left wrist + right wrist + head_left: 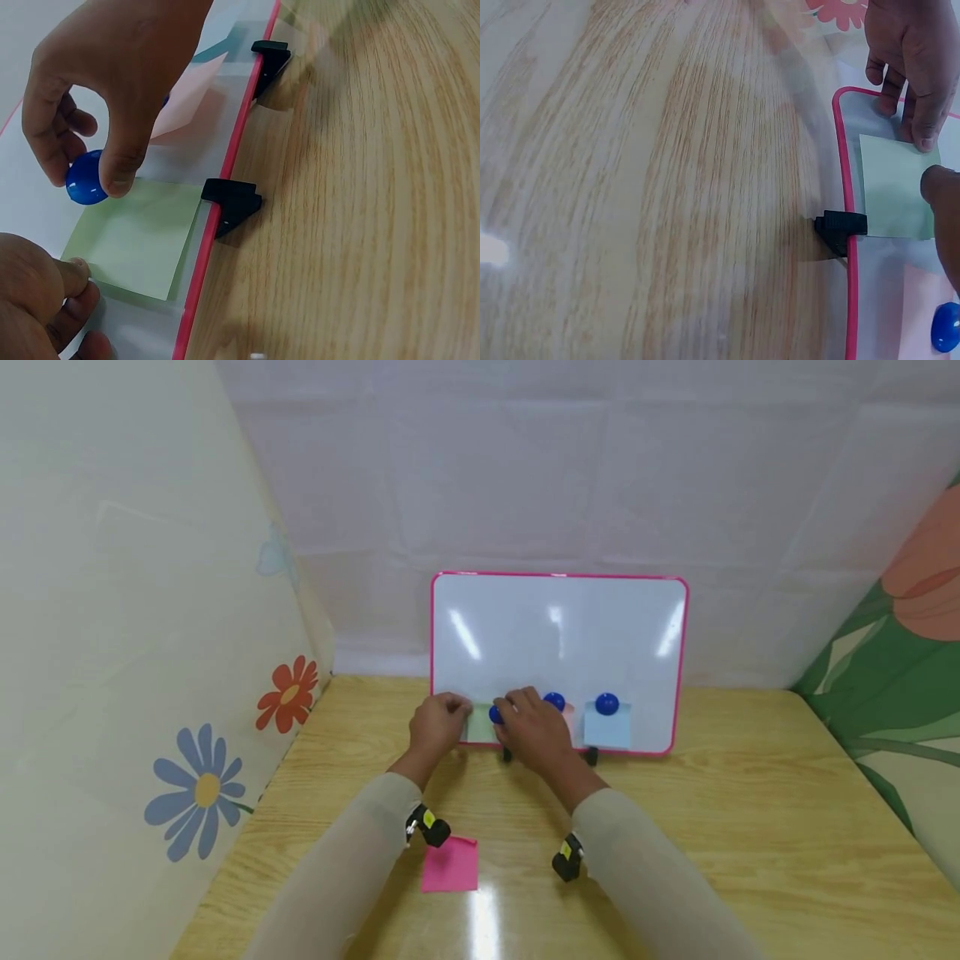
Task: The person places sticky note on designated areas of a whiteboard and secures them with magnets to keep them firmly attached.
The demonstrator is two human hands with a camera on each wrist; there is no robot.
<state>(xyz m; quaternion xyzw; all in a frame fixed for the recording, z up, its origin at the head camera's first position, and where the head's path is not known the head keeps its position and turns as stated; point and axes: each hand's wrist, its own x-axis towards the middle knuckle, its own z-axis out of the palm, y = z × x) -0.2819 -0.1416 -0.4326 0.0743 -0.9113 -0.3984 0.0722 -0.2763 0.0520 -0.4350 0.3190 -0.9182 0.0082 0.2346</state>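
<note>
A whiteboard [510,635] with a pink frame stands upright on the table. My right hand [534,727] pinches a round blue magnet [85,178] between thumb and fingers, at the upper edge of a light green sticky note [142,240]. The note lies against the lower left of the board. At its left side, my left hand [437,727] pinches the note's edge near the upper corner. To the right, a second blue magnet [554,701] sits on a pale pink note [919,307], partly behind my right hand in the head view. A third blue magnet [607,703] sits on a light blue note [607,727].
Black feet [234,202] clip onto the board's bottom edge. A bright pink sticky note [451,866] lies on the wooden table [750,827], between my forearms. A flowered wall panel [150,610] rises at the left, and another with green leaves [892,693] at the right.
</note>
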